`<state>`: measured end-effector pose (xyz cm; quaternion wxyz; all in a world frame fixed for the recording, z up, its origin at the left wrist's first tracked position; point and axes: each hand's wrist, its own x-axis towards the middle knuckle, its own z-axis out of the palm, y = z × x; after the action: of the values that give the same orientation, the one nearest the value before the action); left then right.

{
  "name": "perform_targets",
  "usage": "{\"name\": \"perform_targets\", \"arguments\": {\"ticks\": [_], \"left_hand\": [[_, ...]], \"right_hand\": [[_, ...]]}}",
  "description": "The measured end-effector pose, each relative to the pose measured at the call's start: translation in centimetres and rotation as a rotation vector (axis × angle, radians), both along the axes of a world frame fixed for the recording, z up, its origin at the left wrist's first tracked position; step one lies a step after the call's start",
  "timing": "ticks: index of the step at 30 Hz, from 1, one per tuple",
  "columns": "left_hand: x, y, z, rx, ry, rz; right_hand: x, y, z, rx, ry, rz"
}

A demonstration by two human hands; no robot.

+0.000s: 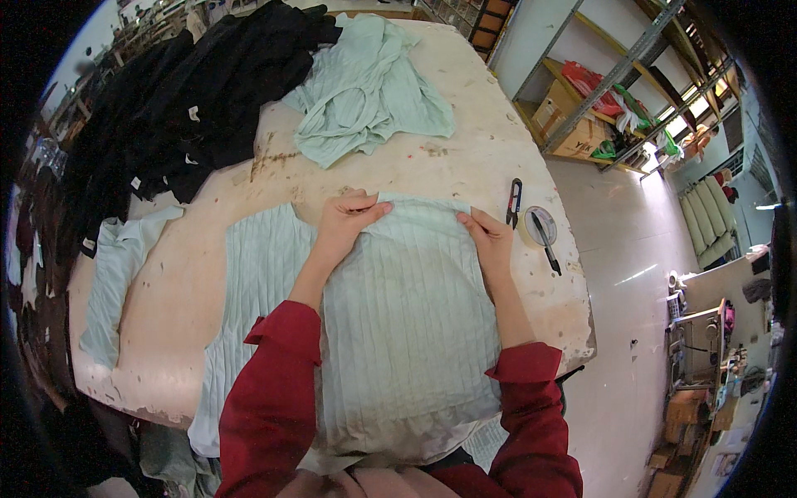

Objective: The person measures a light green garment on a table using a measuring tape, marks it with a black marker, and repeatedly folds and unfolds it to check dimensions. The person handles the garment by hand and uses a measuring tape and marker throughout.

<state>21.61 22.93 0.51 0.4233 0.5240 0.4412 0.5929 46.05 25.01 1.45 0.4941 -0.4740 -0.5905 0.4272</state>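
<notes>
A pale green pleated fabric piece (407,315) hangs between my hands and drapes down toward my body. My left hand (347,217) pinches its upper left corner, thumb on top. At the upper right corner my right hand (490,236) grips the same edge between thumb and fingers. The top edge is stretched fairly straight between them. Another pale green pleated piece (257,282) lies flat on the table to the left, partly covered by the held one.
On the worn table (199,241) lie black garments (207,100), a crumpled pale green garment (361,100) and a narrow green piece (120,282). Thread snips (514,202), a tape roll (531,236) and a black pen (545,241) sit near the right edge. Metal shelving (598,100) stands beyond.
</notes>
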Motion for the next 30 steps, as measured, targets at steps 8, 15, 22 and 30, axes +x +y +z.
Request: {"name": "perform_targets", "arguments": {"ticks": [8,15,22,30], "left_hand": [[-0.2,0.9,-0.7,0.045,0.334,0.024],[0.6,1.6,-2.3,0.218,0.908,0.151],[0.8,1.7,-2.6,0.197,0.897,0.148],[0.5,0.8,1.3,-0.148,1.016,-0.041]], "right_hand": [[0.7,0.7,0.6,-0.043,-0.235,0.052],[6.5,0.3,3.7,-0.565,-0.371,0.606],[11.7,-7.5,3.2,-0.474,-0.451,0.529],[7.5,-13.2,3.6,-0.155,-0.729,0.063]]}}
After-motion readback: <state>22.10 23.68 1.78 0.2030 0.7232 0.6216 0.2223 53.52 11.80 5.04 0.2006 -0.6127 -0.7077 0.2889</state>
